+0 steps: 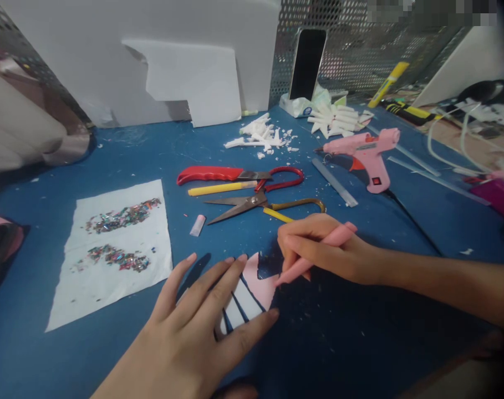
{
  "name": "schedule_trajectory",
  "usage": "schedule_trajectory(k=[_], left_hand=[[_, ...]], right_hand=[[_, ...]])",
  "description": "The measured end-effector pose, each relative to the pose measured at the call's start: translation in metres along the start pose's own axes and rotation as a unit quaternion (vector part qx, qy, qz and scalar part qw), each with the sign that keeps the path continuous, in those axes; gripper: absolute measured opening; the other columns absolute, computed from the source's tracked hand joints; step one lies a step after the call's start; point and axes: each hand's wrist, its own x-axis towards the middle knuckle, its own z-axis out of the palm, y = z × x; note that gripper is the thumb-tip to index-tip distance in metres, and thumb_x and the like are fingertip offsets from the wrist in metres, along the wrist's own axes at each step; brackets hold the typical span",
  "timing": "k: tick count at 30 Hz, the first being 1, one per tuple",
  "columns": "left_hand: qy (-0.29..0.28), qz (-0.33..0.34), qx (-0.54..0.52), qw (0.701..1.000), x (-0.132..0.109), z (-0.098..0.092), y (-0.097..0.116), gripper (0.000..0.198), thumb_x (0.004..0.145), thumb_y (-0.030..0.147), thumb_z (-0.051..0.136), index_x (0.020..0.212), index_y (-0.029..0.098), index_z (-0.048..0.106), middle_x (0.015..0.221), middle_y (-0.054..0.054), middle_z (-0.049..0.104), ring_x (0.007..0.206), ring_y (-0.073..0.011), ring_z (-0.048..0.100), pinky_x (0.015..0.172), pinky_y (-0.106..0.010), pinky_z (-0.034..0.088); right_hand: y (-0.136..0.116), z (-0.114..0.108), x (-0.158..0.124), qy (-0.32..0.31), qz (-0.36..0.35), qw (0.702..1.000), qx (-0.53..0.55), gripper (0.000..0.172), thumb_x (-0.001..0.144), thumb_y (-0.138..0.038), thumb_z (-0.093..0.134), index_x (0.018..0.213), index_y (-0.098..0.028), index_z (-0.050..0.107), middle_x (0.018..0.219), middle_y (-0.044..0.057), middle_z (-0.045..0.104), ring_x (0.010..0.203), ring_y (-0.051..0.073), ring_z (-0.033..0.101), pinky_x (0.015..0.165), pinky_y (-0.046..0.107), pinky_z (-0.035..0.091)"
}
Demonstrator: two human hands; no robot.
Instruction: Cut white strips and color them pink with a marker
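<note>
My left hand (193, 321) lies flat with its fingers spread, pressing down a pink and white piece of cut foam (254, 288) on the blue table (339, 332). My right hand (318, 249) is closed round a pink pen-like tool (314, 252). The tool's tip touches the right edge of the pink piece. Part of the foam piece is hidden under my left fingers.
Beyond my hands lie scissors (260, 202), a red-handled cutter (218, 174), a yellow pencil (220, 189) and a pink glue gun (366, 155) with glue sticks. White paper with glitter (114, 249) lies left. Foam scraps (262, 136), a propped phone (308, 64) and white foam boards (185, 77) stand behind.
</note>
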Motion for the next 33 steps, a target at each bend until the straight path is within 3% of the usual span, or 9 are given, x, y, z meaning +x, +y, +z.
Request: schedule_trajectory(k=[12, 25, 33], left_hand=[[-0.03, -0.011, 0.001, 0.999, 0.001, -0.0066, 0.0035, 0.053, 0.089, 0.054, 0.045, 0.14, 0.041, 0.036, 0.149, -0.014, 0.033, 0.14, -0.0332, 0.027, 0.108, -0.061, 0.014], [-0.014, -0.005, 0.016, 1.0, 0.0001, -0.0033, 0.0024, 0.05, 0.092, 0.053, 0.038, 0.14, 0.041, 0.036, 0.149, -0.016, 0.032, 0.139, -0.0332, 0.029, 0.107, -0.061, 0.016], [-0.029, -0.009, 0.008, 1.0, 0.0018, -0.0054, 0.0028, 0.05, 0.092, 0.051, 0.037, 0.141, 0.042, 0.033, 0.15, -0.013, 0.031, 0.139, -0.0331, 0.03, 0.107, -0.062, 0.016]], right_hand=[[0.003, -0.0011, -0.0023, 0.013, -0.017, 1.0, 0.009, 0.038, 0.098, -0.022, 0.04, 0.07, -0.011, 0.064, 0.067, 0.0, 0.058, 0.055, 0.007, 0.052, 0.052, 0.02, 0.042], [0.0063, 0.0002, -0.0041, 0.053, -0.003, 0.998, 0.028, 0.042, 0.098, -0.025, 0.04, 0.066, -0.01, 0.061, 0.063, 0.001, 0.057, 0.054, 0.008, 0.051, 0.049, 0.021, 0.041], [0.0065, 0.0001, -0.0045, 0.045, -0.049, 0.997, 0.043, 0.041, 0.099, -0.023, 0.039, 0.066, -0.011, 0.061, 0.062, 0.0, 0.055, 0.054, 0.007, 0.049, 0.052, 0.021, 0.04]])
